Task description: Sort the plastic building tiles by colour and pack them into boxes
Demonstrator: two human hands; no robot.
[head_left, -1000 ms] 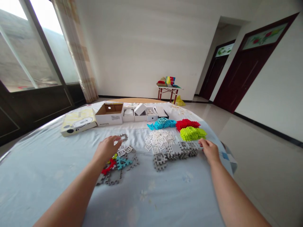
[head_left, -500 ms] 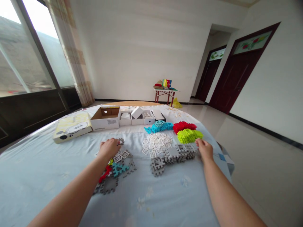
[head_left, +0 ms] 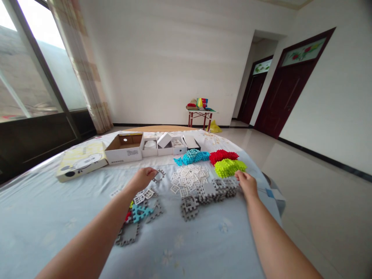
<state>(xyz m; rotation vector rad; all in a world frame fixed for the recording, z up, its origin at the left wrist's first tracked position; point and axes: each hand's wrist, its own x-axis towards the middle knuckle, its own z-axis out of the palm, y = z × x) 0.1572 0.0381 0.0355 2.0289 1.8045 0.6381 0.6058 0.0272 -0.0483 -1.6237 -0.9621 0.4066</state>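
My left hand (head_left: 146, 178) is closed on one corner of a grey notched frame piece (head_left: 159, 176), held above the cloth left of the white window pieces (head_left: 189, 178). Below that arm lies a mixed pile with a turquoise triangular piece (head_left: 141, 212), white window pieces, some red and a grey square plate (head_left: 130, 232). My right hand (head_left: 245, 183), fingers pinched together, is at the right end of the stacked grey notched pieces (head_left: 216, 190), just below the lime-green heap (head_left: 230, 167). Whether anything is between its fingers I cannot make out.
A blue heap (head_left: 193, 155) and a red heap (head_left: 223, 155) lie farther back. Behind them stand an open cardboard box (head_left: 124, 154), small white boxes (head_left: 150, 149) and a yellow-white box lid (head_left: 83, 162). The table's right edge drops to a tiled floor.
My left hand has moved right, away from the mixed pile, carrying the grey frame piece, which now shows more fully. My right hand stays by the grey stack. The view has shifted slightly.
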